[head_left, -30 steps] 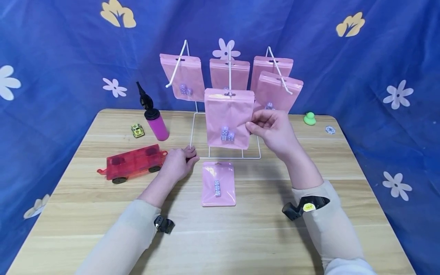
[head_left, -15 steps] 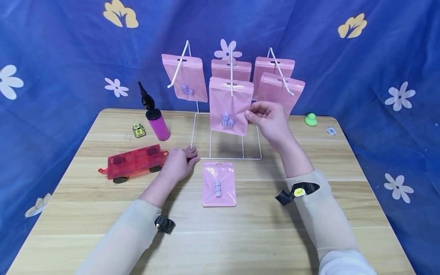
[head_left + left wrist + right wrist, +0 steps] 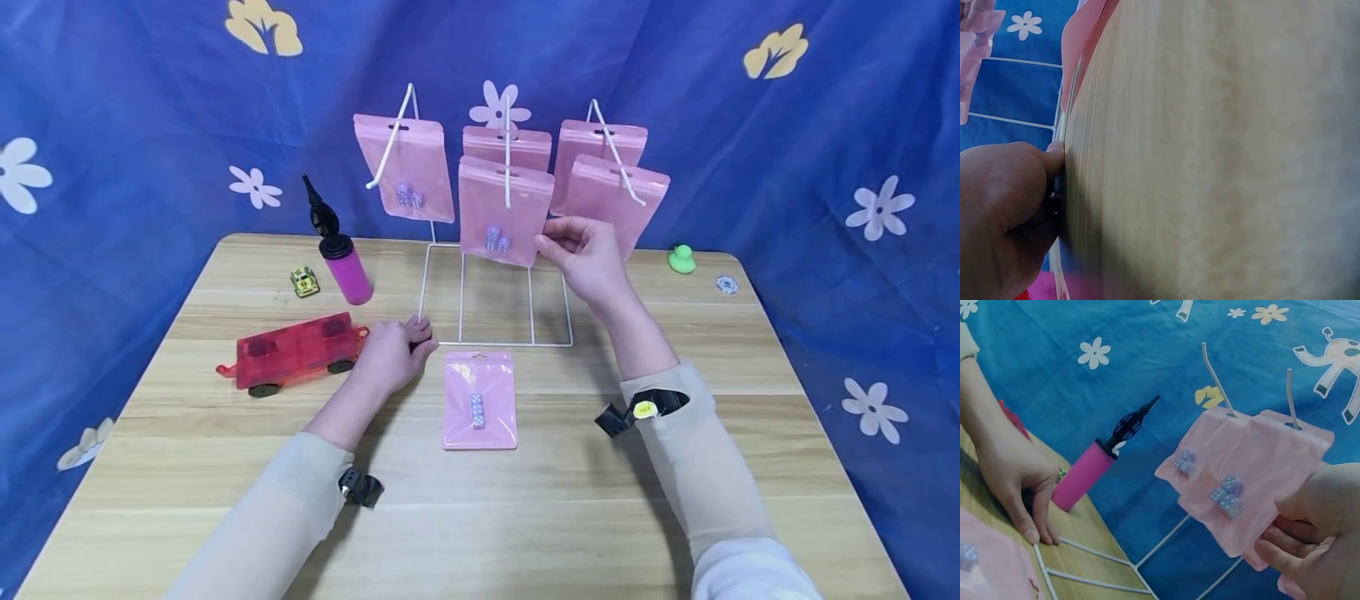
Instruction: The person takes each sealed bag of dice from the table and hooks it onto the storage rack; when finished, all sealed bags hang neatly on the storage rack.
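Observation:
My right hand (image 3: 591, 260) pinches the right edge of a pink zip pouch (image 3: 498, 204), with purple dice showing in it. In the right wrist view the white hook (image 3: 1290, 394) passes through this pouch's hang hole. At the front left corner of the white wire rack (image 3: 510, 343), my left hand (image 3: 393, 354) grips the base wire between thumb and fingers. Another dice pouch (image 3: 459, 425) lies on the table in front of the rack. On the left hook hangs one pouch (image 3: 405, 158); another pouch (image 3: 480, 142) hangs behind the held one.
Two pouches (image 3: 637, 187) hang on the right hook. Left of the rack are a red wagon (image 3: 296, 350), a purple hand pump (image 3: 350, 275) and a small yellow car (image 3: 304, 282). A green duck (image 3: 682, 259) and a poker chip (image 3: 727, 284) lie at the back right.
My right hand has moved up and back with the pouch, sliding it along the middle hook away from its tip. The left hand stays on the rack's corner.

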A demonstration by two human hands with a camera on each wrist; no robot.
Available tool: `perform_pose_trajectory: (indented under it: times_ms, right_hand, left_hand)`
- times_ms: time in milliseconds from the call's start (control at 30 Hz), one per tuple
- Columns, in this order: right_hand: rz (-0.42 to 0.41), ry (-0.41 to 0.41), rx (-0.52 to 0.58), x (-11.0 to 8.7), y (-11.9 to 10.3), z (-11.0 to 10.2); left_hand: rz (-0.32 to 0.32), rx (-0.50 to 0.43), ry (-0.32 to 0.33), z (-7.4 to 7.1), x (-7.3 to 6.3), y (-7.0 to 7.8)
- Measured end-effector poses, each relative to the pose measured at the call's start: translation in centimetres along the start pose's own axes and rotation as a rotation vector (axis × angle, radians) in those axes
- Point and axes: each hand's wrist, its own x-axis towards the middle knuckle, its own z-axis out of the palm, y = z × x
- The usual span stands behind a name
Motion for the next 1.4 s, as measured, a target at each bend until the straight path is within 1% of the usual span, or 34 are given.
perform_pose_trajectory:
  times_ms: [100,267,533,667,800,933,1133,1233,1400]
  right_hand:
    - [-0.001,-0.017,-0.05,-0.5,0.6,-0.5]
    - [0.035,-0.05,-0.08,-1.9,1.7,-1.1]
    - [0.146,-0.154,-0.139,-5.0,3.9,-1.5]
    - [0.183,-0.228,-0.144,-6.9,5.3,-1.5]
    - [0.223,-0.292,-0.123,-8.5,6.6,-1.1]
    - [0.271,-0.316,-0.109,-9.7,7.6,-0.7]
    - [0.328,-0.354,-0.095,-10.8,8.4,0.1]
    - [0.385,-0.366,-0.066,-11.2,8.5,0.6]
    - [0.496,-0.378,0.032,-11.6,8.7,1.4]
  left_hand:
    - [0.0,-0.002,0.0,0.0,0.0,0.0]
    - [0.007,-0.003,0.001,0.0,0.1,0.1]
    - [0.002,0.009,0.003,-0.1,0.1,0.1]
    - [-0.002,0.004,0.002,-0.1,0.1,0.1]
    - [-0.004,0.004,-0.002,0.0,0.1,0.1]
    - [0.005,0.012,0.003,0.0,0.2,0.0]
    - [-0.001,0.014,0.003,0.1,0.2,-0.1]
    - [-0.008,0.01,-0.002,0.1,0.2,-0.1]
    - [-0.006,0.005,0.003,0.1,0.3,-0.1]
